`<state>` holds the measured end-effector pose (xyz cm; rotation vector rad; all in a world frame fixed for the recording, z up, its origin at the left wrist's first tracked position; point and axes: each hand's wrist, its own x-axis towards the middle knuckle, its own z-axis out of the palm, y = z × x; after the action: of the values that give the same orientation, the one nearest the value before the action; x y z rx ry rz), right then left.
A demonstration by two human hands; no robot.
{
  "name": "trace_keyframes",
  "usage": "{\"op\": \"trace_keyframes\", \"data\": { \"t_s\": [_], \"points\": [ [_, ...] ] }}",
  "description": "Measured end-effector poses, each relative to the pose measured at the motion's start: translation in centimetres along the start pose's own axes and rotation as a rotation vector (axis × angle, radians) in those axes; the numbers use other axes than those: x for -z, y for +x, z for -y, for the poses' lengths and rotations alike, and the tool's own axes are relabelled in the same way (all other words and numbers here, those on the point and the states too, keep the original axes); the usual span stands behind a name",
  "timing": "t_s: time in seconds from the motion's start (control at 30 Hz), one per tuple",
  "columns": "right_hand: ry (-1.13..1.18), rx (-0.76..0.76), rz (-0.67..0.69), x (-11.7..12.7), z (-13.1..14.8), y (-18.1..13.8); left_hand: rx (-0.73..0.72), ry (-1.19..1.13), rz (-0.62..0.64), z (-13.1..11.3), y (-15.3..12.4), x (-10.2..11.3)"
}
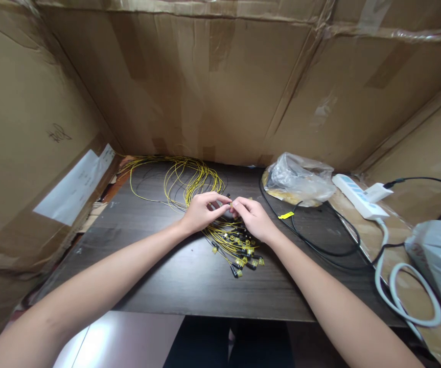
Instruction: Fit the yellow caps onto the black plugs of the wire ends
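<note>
Over the middle of the table, my left hand and my right hand meet fingertip to fingertip, both closed in a pinch. The left seems to pinch a yellow-and-black wire near its black end, though the fingers hide most of it. A tiny yellow piece shows at the right fingertips. Below the hands fans a bundle of wire ends, thin leads with black tips, several carrying small clear-yellow pieces. Their long yellow wires loop away behind my left hand toward the back left.
Cardboard walls enclose the dark table. A clear plastic bag lies at the back right, near a black cable with a yellow tag. Further right are a white power strip and a pale bag.
</note>
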<state>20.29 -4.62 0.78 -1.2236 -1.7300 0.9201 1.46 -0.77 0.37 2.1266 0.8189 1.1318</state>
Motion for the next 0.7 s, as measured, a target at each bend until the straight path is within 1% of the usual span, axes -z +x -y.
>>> {"op": "trace_keyframes", "data": {
  "t_s": [0.13, 0.37, 0.7],
  "points": [
    [0.028, -0.004, 0.005, -0.07, -0.21, 0.08, 0.001, -0.005, 0.002, -0.13, -0.07, -0.03],
    [-0.016, 0.004, -0.070, -0.06, 0.19, -0.03, 0.013, 0.006, -0.018, -0.11, -0.01, -0.10],
    [0.008, -0.006, -0.033, 0.11, -0.09, 0.00, -0.032, -0.044, -0.022, 0.46, -0.06, -0.13]
  ]
}}
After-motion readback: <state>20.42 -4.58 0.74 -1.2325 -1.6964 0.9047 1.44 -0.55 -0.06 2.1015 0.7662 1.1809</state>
